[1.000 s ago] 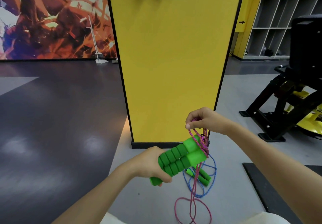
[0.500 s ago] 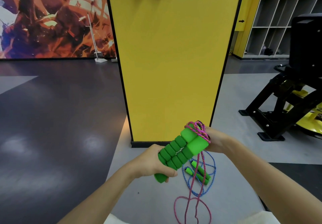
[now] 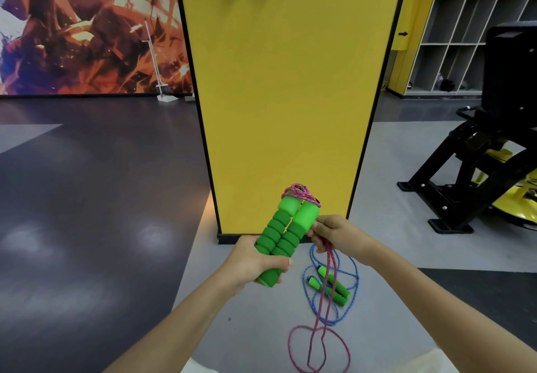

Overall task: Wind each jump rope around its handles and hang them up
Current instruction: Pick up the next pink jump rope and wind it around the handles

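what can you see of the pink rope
The pink rope is a thin braided cord, pink flecked with purple. A few turns are wound round the top ends of its two green foam handles, which the left hand grips side by side, tilted up. The right hand pinches the cord just beside them. The rest hangs down doubled and ends in loose loops on the grey floor, crossing the blue rope.

My left hand (image 3: 255,263): fingers curled round the green handles (image 3: 286,233) at the low end, thumb across. My right hand (image 3: 338,236): fingers pinch the pink cord (image 3: 326,291) just beside. Forearms converge forward.
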Demonstrator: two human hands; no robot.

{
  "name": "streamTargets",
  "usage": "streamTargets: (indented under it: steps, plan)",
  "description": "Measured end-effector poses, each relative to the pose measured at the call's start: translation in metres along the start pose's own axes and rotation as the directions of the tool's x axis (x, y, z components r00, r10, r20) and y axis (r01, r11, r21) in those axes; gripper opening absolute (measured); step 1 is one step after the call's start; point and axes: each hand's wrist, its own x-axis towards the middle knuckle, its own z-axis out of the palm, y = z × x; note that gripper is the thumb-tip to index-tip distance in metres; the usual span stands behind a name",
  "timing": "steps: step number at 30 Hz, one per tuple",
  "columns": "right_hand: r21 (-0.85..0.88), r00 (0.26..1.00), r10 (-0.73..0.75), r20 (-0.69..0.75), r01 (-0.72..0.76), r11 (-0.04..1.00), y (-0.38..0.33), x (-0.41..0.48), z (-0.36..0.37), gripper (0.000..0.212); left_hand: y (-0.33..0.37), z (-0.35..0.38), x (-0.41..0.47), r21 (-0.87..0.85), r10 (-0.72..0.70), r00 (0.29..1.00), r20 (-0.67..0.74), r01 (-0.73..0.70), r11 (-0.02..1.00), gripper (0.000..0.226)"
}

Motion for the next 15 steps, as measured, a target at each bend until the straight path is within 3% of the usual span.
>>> streamTargets:
  steps: [7, 15]
  plan:
    - [-0.128, 0.996, 0.090, 0.008, -0.088, 0.988, -0.015, -0.009, -0.010, 0.035, 0.000, 0.000, 0.002, 0.029, -0.006, 0.995, -0.099, 0.009, 1.000, 0.017]
    - [-0.200, 0.989, 0.144, -0.033, -0.148, 0.969, -0.025, -0.015, -0.014, 0.038, 0.002, -0.004, 0.013, 0.305, 0.095, 0.977, -0.190, -0.033, 0.952, 0.020]
